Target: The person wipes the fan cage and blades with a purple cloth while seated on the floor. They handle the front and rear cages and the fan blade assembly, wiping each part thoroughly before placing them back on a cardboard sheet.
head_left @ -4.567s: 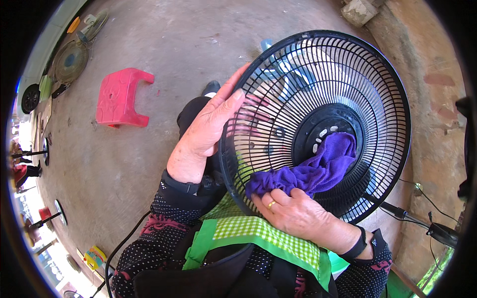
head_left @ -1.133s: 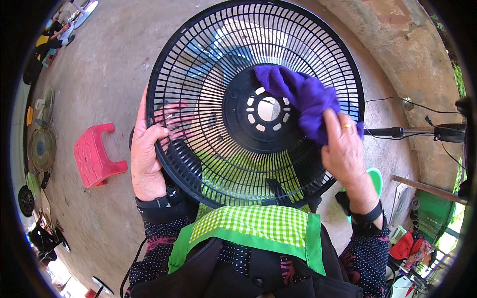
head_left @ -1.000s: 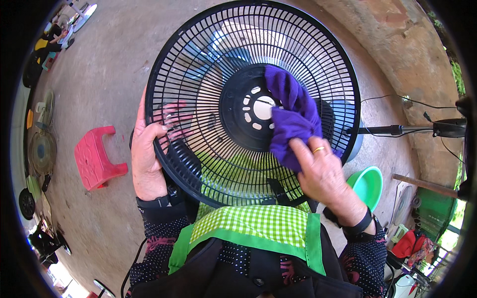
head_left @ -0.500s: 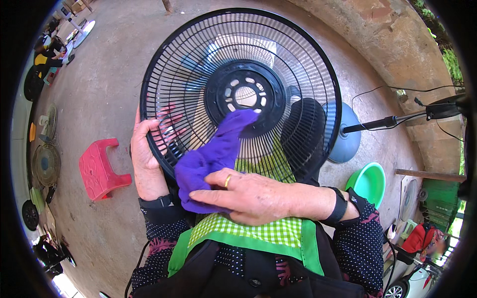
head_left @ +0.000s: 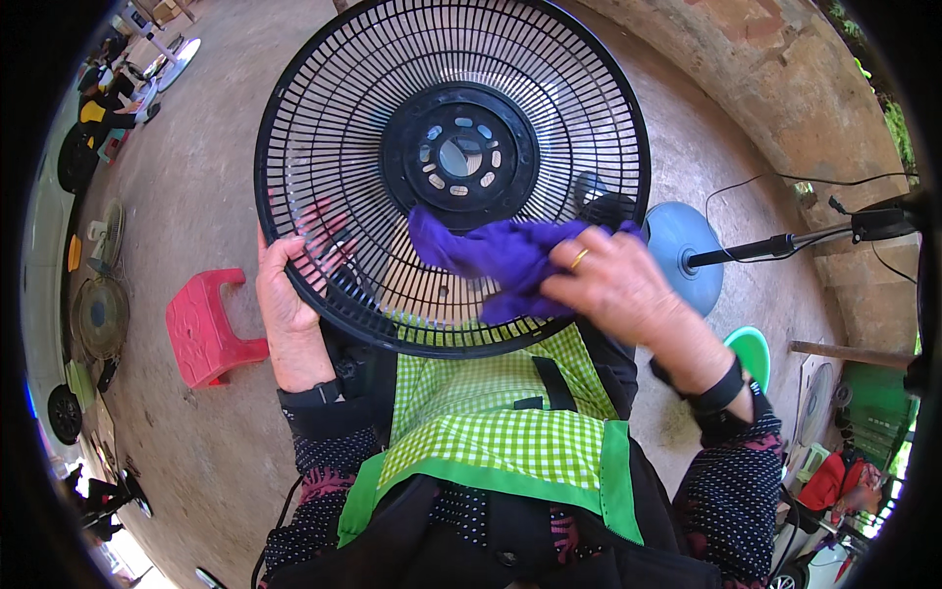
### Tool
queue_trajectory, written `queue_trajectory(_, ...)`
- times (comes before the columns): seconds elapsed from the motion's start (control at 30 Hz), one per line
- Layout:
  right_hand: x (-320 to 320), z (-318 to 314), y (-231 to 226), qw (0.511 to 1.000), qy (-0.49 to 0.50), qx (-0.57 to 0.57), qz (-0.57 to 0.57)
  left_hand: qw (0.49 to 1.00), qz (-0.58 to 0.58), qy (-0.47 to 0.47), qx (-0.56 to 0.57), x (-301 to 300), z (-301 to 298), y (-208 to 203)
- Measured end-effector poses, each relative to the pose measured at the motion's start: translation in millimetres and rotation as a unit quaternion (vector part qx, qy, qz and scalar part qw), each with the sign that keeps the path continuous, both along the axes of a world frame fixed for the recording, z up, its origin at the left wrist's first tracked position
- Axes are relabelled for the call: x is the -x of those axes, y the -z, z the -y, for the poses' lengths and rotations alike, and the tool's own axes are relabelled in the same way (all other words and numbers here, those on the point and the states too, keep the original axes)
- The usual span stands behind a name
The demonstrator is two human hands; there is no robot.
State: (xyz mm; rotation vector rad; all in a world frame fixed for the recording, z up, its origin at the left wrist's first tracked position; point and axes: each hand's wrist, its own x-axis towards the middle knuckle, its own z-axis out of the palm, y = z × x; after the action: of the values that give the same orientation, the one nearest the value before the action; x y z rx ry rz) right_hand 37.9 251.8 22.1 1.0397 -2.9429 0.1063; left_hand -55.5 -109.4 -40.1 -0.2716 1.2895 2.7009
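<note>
A round black fan grille (head_left: 459,128) with a ring of slots at its hub is held up in front of me. My left hand (head_left: 294,285) grips its left rim, thumb on the near side and fingers showing through the bars behind. A crumpled purple cloth (head_left: 510,257) lies against the lower right bars. Closed on the cloth's right end is my right hand (head_left: 618,285), slightly blurred. Below the grille is my green checked apron (head_left: 510,442).
A pink plastic stool (head_left: 208,329) stands on the concrete floor at left. At right are a blue round fan base with its pole (head_left: 687,255), a green basin (head_left: 751,355) and a low wall (head_left: 746,79). A person (head_left: 103,108) sits far left, near more fans.
My right hand has moved right and up with the purple cloth, from the grille's lower left to its lower right. The grille has shifted slightly up and left, still in my left hand.
</note>
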Motion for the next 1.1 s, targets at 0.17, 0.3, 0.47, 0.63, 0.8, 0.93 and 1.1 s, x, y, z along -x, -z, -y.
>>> queue_trajectory(0.17, 50, -62, -21, 0.971, 0.057, -0.129, -0.191, 1.000, -0.002, 0.020, 0.007, 2, 0, 1)
queue_trajectory(0.3, 100, -84, -42, 0.939, 0.097, -0.130, -0.304, 0.999, -0.009, 0.032, 0.011, 1, -4, 4)
queue_trajectory(0.47, 130, -71, -37, 0.917, 0.142, -0.138, -0.346, 0.998, -0.027, 0.052, -0.006, -1, -5, -1)
queue_trajectory(0.63, 90, -29, -5, 0.966, 0.227, -0.078, -0.098, 0.999, -0.024, 0.038, 0.021, -5, -4, -7)
queue_trajectory(0.8, 28, 5, 4, 0.981, 0.192, 0.009, 0.014, 0.999, -0.031, 0.018, 0.030, -8, -8, -9)
queue_trajectory(0.93, -3, 42, 4, 0.976, 0.149, 0.093, 0.128, 0.998, -0.031, -0.006, 0.059, -9, -11, -13)
queue_trajectory(1.1, -18, 96, 9, 0.921, 0.066, 0.247, 0.295, 0.998, -0.023, -0.023, 0.050, -12, -15, -16)
